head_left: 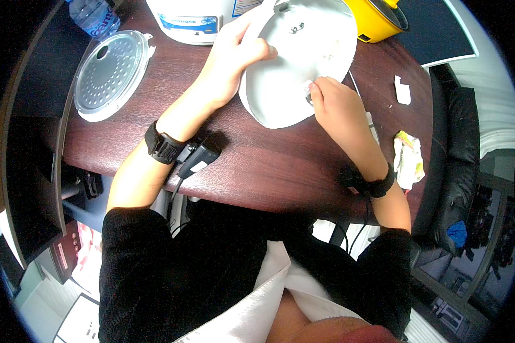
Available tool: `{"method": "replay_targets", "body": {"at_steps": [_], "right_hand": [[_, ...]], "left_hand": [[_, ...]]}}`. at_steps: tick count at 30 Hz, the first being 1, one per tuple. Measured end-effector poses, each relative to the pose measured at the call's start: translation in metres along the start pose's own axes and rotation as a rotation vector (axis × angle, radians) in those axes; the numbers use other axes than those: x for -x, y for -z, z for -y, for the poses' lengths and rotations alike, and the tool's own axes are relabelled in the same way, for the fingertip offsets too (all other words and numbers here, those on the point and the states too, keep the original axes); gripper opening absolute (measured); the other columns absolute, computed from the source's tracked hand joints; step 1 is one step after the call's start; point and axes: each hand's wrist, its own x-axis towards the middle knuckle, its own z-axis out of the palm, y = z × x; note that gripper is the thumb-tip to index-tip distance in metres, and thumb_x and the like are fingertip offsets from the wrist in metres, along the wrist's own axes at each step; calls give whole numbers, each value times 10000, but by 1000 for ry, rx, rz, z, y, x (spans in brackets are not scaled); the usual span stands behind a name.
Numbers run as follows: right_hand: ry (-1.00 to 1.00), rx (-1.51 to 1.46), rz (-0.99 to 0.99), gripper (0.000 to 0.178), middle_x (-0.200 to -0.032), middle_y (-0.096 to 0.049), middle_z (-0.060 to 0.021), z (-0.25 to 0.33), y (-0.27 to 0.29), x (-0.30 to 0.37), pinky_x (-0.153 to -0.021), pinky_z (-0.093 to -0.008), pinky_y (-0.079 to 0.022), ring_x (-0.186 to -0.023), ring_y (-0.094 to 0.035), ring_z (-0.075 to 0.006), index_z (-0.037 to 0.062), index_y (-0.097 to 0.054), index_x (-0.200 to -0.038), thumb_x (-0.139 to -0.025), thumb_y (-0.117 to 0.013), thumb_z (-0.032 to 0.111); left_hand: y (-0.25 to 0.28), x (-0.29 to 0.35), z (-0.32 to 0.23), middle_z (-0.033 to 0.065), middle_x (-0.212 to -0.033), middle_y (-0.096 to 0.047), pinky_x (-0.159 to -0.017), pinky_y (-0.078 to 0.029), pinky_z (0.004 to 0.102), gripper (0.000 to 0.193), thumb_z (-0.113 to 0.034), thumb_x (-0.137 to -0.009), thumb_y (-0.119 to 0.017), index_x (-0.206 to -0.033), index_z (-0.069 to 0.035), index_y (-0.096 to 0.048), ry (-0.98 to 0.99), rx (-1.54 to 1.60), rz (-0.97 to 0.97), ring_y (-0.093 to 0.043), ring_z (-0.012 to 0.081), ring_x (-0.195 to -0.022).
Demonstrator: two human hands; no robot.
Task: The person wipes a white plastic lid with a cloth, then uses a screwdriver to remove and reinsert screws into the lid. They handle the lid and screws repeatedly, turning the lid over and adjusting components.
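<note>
My left hand [234, 60] grips the near-left rim of a white shallow lid-like dish [286, 68], thumb over its inner face. The dish is tilted, its hollow side facing me, and a few small dark bits show on its upper part. Against its lower right part, my right hand [337, 108] is closed, with fingers pinched together. A small, shiny dark-and-white piece peeks out at the fingertips, too hidden to name.
A clear perforated lid [111, 80] lies at left, below a water bottle [94, 17]. Behind the dish stand a white tub [183, 28] and a yellow container [375, 20]. A stained crumpled tissue [408, 160] and a small white piece [402, 91] lie right on the brown table [257, 166].
</note>
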Motion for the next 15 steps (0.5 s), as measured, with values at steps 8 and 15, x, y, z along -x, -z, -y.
{"method": "replay_targets", "body": {"at_steps": [8, 15], "right_hand": [[-581, -947, 319, 345, -565, -462, -6, -7, 0, -5, -426, -268, -358, -418, -436, -108, 2, -593, -811, -985, -442, 259], [-25, -168, 28, 232, -639, -553, -141, -7, 13, 2, -562, -395, -478, -584, -592, -316, 10, -583, -854, -929, -526, 223]], "left_hand": [[9, -2, 12, 43, -1012, -592, -812, -435, 262, 494, -231, -808, -533, -1244, 1, -531, -7, -47, -9, -545, 123, -919], [4, -1, 4, 40, -1013, -592, -805, -437, 258, 488, -215, -806, -539, -1243, 2, -528, -17, -29, 18, -546, 119, -912]]}}
